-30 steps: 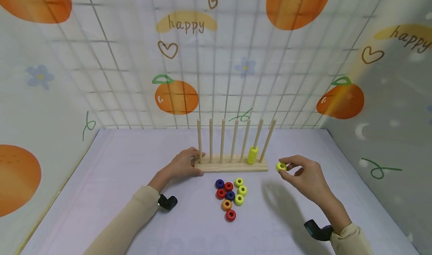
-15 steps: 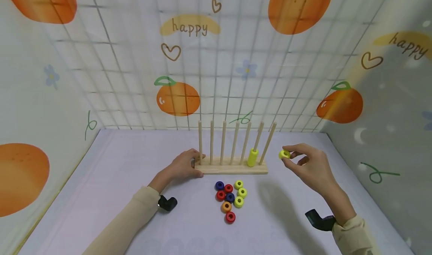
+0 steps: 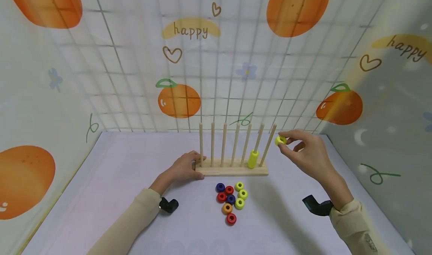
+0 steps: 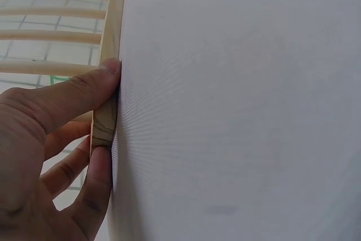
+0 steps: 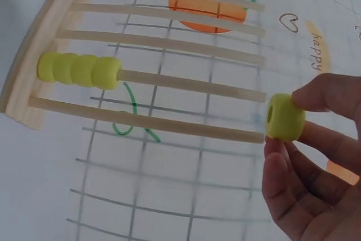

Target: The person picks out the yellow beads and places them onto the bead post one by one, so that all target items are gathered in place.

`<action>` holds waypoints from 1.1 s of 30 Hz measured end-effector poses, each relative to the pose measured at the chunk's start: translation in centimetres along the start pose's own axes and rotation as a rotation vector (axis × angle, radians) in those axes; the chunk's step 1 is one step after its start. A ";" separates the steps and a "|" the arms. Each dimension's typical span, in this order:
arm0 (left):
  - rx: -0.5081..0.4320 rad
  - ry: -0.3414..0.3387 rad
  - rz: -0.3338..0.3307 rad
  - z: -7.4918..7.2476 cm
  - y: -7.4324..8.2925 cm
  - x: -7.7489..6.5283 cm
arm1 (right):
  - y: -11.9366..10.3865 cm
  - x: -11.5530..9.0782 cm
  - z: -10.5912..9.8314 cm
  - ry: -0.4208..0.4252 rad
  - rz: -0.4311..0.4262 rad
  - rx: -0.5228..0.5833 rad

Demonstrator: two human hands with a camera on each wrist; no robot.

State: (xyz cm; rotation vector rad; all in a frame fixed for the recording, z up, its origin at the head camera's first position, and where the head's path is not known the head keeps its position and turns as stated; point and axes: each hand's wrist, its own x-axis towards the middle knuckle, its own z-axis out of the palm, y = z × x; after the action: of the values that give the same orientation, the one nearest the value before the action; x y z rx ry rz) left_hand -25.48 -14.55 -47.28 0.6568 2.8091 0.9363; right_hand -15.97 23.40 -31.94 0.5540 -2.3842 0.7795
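Observation:
A wooden peg rack (image 3: pixel 233 170) with several upright dowels stands on the table. Several yellow beads (image 5: pixel 79 70) are stacked on its second dowel from the right. At the rack's left end my left hand (image 3: pixel 185 167) grips the base, thumb in front and fingers around the end, as the left wrist view (image 4: pixel 67 134) shows. Between thumb and fingers of my right hand (image 3: pixel 305 150) a yellow bead (image 5: pixel 285 117) is pinched, up beside the top of the rightmost dowel (image 5: pixel 146 119). Its hole faces the dowel tips in the right wrist view.
In front of the rack lie loose beads: yellow ones (image 3: pixel 242 194), red ones (image 3: pixel 231 219), dark blue ones (image 3: pixel 231 199) and an orange one (image 3: pixel 227 209). A patterned curtain (image 3: pixel 135 60) hangs behind and on both sides of the table.
My right hand has lifted the yellow bead from table height up to the dowel tops, lately moving left toward the rack. My left hand keeps its grip on the base.

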 end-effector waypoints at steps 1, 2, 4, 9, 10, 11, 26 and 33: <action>0.001 0.001 0.000 0.0 0.0 0.0 | -0.1 0.3 -0.1 -0.001 -0.002 -0.003; 0.002 0.001 -0.001 0.0 0.0 0.0 | -0.3 0.5 -0.1 -0.003 -0.003 -0.006; 0.004 0.001 -0.004 -0.1 0.1 0.0 | -0.6 1.1 -0.1 -0.009 0.000 -0.012; 0.002 0.004 -0.002 -0.3 0.0 -0.1 | -1.4 2.7 0.3 -0.035 -0.005 -0.026; -0.001 0.004 0.003 -0.3 0.0 -0.1 | -1.5 2.9 0.4 -0.040 -0.006 -0.025; -0.005 0.002 0.004 -0.3 0.0 -0.1 | -1.6 3.2 0.5 -0.042 -0.009 -0.025; 0.008 -0.015 0.007 -0.1 0.1 0.0 | -1.3 5.6 2.3 -0.073 -0.024 -0.010; 0.007 -0.014 0.005 -0.2 -0.2 0.0 | -1.2 5.9 2.5 -0.076 -0.019 -0.015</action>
State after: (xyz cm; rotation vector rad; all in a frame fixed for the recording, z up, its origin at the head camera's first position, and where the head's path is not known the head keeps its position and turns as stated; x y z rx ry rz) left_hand -25.59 -14.74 -47.24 0.6684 2.8010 0.9189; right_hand -20.70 19.69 -29.44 0.6094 -2.4485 0.7434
